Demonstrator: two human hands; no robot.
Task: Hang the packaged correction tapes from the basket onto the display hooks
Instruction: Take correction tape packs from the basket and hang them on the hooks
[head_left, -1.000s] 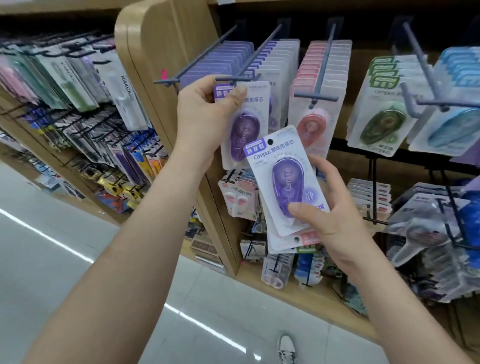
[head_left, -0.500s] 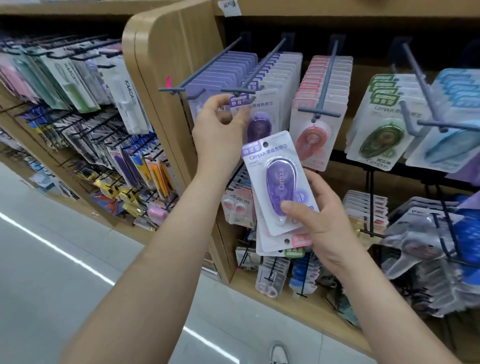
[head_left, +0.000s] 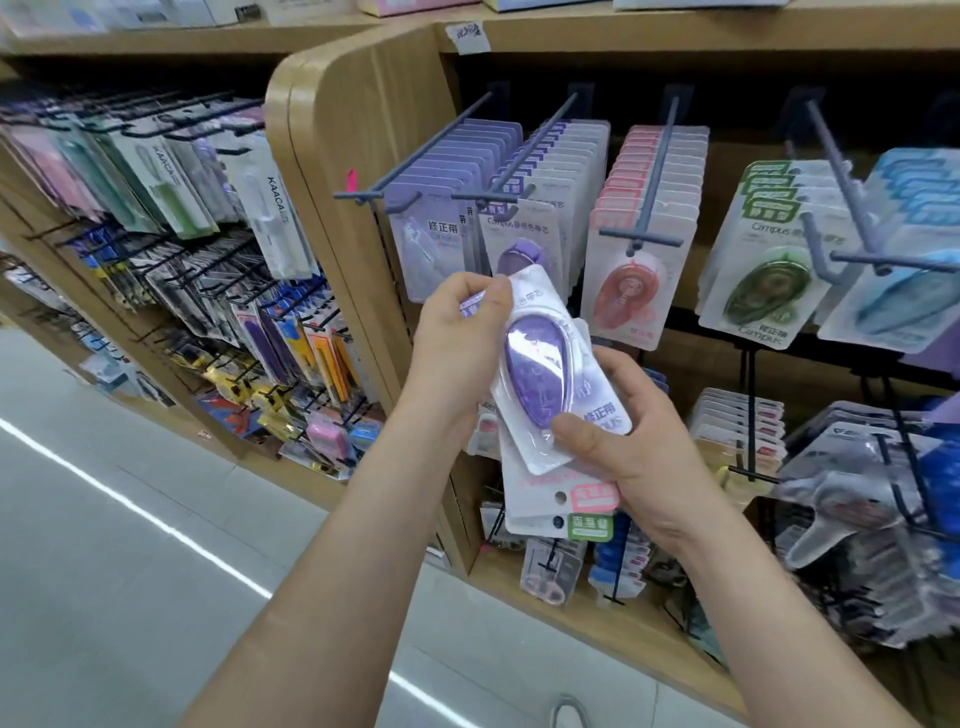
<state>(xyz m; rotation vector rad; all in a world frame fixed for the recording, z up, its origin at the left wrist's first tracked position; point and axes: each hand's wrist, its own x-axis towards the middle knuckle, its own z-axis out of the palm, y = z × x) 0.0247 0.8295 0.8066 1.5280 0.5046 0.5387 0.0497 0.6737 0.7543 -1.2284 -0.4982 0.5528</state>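
Left hand (head_left: 457, 322) pinched the top end of the purple blister-packed correction tape (head_left: 537, 374) between thumb and fingertips, probably to peel it off the pile by its hang-hole end. Right hand (head_left: 631, 452) curled round the fanned stack of white carded packs (head_left: 558, 501), thumb pressing the front to steady it. Grey metal display hook (head_left: 488, 196), carrying matching purple packs, sat at 12 o'clock from the hands, apart from them.
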